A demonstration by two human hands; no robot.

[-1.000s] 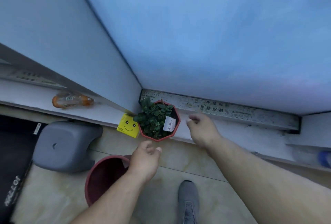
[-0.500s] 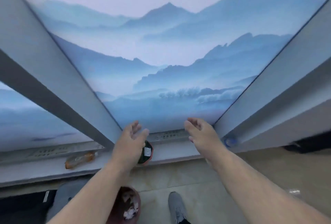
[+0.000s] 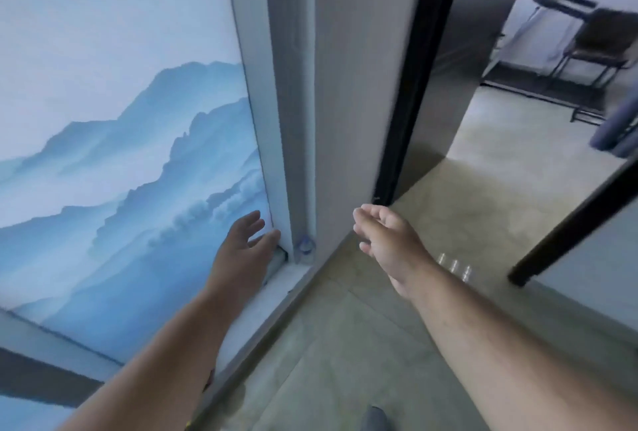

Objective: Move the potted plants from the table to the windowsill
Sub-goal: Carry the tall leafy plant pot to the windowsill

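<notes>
I see both of my hands empty, raised in front of me. My left hand (image 3: 243,254) is spread, fingers apart, held over the right end of the windowsill (image 3: 276,287) just in front of the window blind (image 3: 121,172) with its printed blue mountain scene. My right hand (image 3: 386,241) hangs in the air over the tiled floor (image 3: 345,344), fingers loosely curled and slightly apart, holding nothing. The two hands are well apart from each other.

I cannot see any potted plant from here; whatever lies on the sill below my left forearm is hidden. At the corner of the sill, just beside my left fingertips, a clear plastic bottle (image 3: 305,247) stands against the window frame (image 3: 272,102). To the right of the frame runs a pale wall (image 3: 345,85), then a black door frame (image 3: 414,78) opening onto another room, where a dark chair (image 3: 600,40) stands on the floor beside a surface draped in pale cloth. The tip of a grey shoe (image 3: 374,418) shows at the bottom edge. The whole view is a little smeared.
</notes>
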